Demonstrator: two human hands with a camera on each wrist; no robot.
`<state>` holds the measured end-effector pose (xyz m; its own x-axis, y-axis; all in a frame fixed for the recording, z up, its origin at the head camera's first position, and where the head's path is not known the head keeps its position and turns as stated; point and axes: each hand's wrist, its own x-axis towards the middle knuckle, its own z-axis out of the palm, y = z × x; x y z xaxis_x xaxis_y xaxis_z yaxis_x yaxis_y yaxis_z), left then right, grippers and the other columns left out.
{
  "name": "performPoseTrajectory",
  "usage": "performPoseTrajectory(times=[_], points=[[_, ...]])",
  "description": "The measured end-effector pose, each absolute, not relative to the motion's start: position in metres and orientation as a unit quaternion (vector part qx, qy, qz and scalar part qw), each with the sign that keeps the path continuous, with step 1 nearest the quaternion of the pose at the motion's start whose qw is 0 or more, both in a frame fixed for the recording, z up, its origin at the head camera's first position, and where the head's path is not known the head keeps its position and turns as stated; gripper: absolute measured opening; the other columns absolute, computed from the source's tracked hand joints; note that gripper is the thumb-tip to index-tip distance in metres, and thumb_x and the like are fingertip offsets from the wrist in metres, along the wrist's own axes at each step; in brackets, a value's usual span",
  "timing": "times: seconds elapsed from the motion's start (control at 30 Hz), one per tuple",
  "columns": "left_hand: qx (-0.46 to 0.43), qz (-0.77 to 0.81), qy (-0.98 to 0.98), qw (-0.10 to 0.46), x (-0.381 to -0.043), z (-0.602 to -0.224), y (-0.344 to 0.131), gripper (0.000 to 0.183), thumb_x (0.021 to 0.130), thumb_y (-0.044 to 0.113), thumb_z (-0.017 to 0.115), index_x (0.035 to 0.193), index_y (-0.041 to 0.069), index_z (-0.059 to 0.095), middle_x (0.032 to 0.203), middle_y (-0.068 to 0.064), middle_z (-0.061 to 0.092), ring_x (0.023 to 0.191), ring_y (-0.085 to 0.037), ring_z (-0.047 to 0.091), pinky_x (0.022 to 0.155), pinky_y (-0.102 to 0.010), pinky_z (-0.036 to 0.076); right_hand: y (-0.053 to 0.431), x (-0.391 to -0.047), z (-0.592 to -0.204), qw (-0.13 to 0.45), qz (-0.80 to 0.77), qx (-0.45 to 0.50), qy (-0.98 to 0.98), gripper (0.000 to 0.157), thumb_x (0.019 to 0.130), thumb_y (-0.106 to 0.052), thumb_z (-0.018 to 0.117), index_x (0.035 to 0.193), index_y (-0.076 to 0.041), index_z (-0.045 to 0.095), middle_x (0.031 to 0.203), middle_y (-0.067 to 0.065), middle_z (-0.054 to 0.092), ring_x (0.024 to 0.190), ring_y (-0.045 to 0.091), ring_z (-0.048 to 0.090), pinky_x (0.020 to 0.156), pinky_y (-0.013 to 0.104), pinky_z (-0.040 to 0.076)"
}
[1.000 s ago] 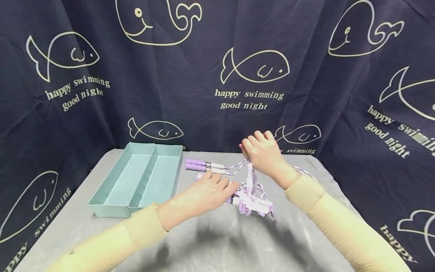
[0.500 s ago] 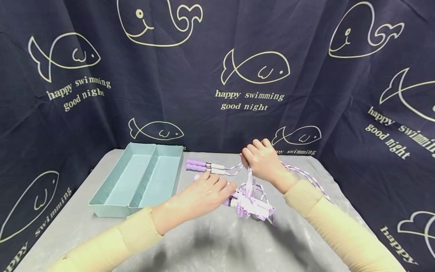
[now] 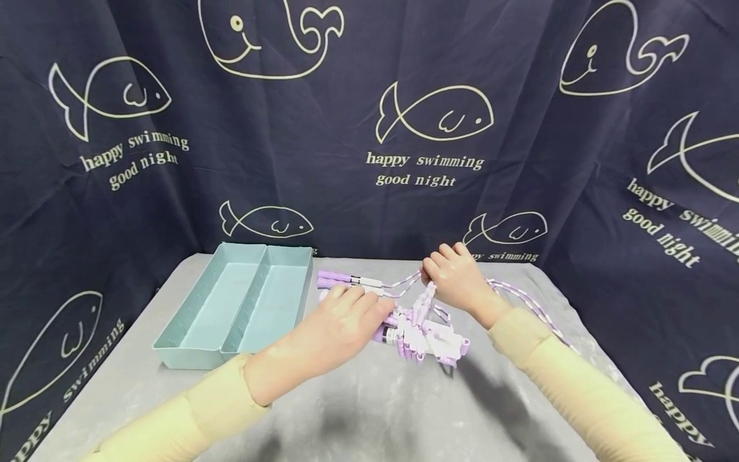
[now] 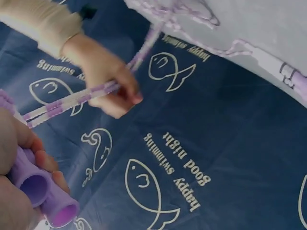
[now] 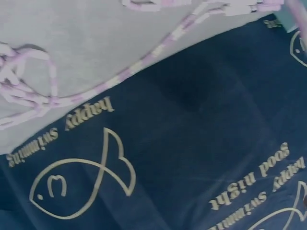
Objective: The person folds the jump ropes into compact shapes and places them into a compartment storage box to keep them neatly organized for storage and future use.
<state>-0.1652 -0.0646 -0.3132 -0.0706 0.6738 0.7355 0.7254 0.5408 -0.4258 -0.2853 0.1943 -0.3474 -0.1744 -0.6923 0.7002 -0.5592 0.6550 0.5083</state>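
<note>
My left hand grips a jump rope's two purple handles, whose hollow handle ends poke out past the fingers in the left wrist view. Purple-and-white beaded cord is bunched around the white front part of these handles. Up and to the right, my right hand holds a doubled length of the cord, which runs taut between the hands. A second jump rope lies behind them, its purple and white handles partly covered by my left hand in the head view.
A pale teal two-compartment tray stands at the left of the grey-covered table. Loose beaded cord trails along the table's back and right side. A dark blue curtain with fish drawings hangs behind.
My right hand has come down and a little to the right, and the cord between the hands has shortened. My left hand has shifted slightly left with the handles.
</note>
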Motion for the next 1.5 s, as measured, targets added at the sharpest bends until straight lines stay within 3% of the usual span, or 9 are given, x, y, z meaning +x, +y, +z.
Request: performPoseTrajectory(times=[0.17,0.37,0.47,0.57,0.67,0.73,1.03,1.5], points=[[-0.460,-0.051,-0.735,0.495,-0.163,-0.305,-0.065,0.020,0.097,0.003,0.032,0.103,0.006,0.051,0.079,-0.003,0.054,0.066,-0.019,0.050,0.059,-0.028,0.035,0.205,-0.286,-0.359,0.458,-0.073,0.402,-0.789,0.010,0.077,-0.007,0.043,0.069,-0.009,0.049,0.062,0.005,0.051,0.062,0.028,0.045,0.061,0.040,0.033],[-0.435,-0.081,-0.760,0.477,-0.165,-0.306,-0.066,0.016,0.097,0.004,0.038,0.105,0.003,0.051,0.086,-0.004,0.058,0.070,-0.018,0.053,0.059,-0.028,0.036,0.204,-0.280,-0.372,0.423,-0.088,0.400,-0.809,0.017,0.083,-0.017,0.037,0.076,-0.008,0.050,0.070,0.008,0.055,0.069,0.029,0.048,0.064,0.042,0.035],[-0.410,-0.117,-0.781,0.457,-0.168,-0.309,-0.067,0.015,0.092,0.006,0.050,0.107,0.003,0.050,0.087,-0.004,0.059,0.074,-0.019,0.056,0.059,-0.030,0.038,0.201,-0.276,-0.378,0.406,-0.068,0.404,-0.817,0.018,0.081,-0.021,0.042,0.077,-0.008,0.054,0.074,0.008,0.057,0.073,0.029,0.050,0.066,0.043,0.036],[-0.380,-0.140,-0.795,0.451,-0.174,-0.312,-0.069,0.033,0.080,0.001,0.063,0.109,0.002,0.048,0.087,-0.007,0.061,0.078,-0.022,0.059,0.061,-0.033,0.041,0.196,-0.273,-0.383,0.402,-0.087,0.404,-0.817,0.016,0.079,-0.017,0.045,0.069,-0.009,0.055,0.067,0.008,0.058,0.079,0.031,0.053,0.067,0.044,0.036],[-0.349,-0.143,-0.808,0.452,-0.181,-0.312,-0.072,0.045,0.071,-0.005,0.065,0.111,0.000,0.047,0.088,-0.010,0.062,0.078,-0.025,0.059,0.063,-0.035,0.042,0.189,-0.270,-0.384,0.411,-0.113,0.402,-0.810,0.022,0.082,-0.010,0.038,0.064,-0.007,0.051,0.059,0.009,0.054,0.075,0.033,0.053,0.063,0.044,0.036],[-0.332,-0.145,-0.816,0.451,-0.185,-0.311,-0.074,0.049,0.068,-0.008,0.065,0.113,-0.001,0.046,0.088,-0.011,0.062,0.076,-0.026,0.058,0.064,-0.037,0.043,0.183,-0.265,-0.384,0.402,-0.112,0.385,-0.823,0.022,0.086,-0.009,0.032,0.073,-0.006,0.050,0.065,0.011,0.056,0.073,0.032,0.052,0.063,0.042,0.035],[-0.267,-0.169,-0.851,0.419,-0.201,-0.313,-0.079,0.053,0.066,-0.007,0.068,0.113,-0.002,0.045,0.091,-0.016,0.064,0.077,-0.032,0.061,0.060,-0.043,0.045,0.173,-0.249,-0.385,0.394,-0.119,0.358,-0.838,0.023,0.086,-0.008,0.029,0.075,-0.006,0.049,0.065,0.010,0.053,0.067,0.029,0.048,0.060,0.040,0.033],[-0.154,-0.147,-0.894,0.393,-0.228,-0.329,-0.089,0.035,0.078,-0.005,0.056,0.110,-0.001,0.044,0.081,-0.016,0.059,0.067,-0.035,0.058,0.050,-0.042,0.038,0.165,-0.226,-0.368,0.440,-0.127,0.343,-0.820,0.024,0.089,-0.004,0.025,0.072,-0.008,0.041,0.063,0.006,0.041,0.060,0.024,0.038,0.057,0.036,0.029]])
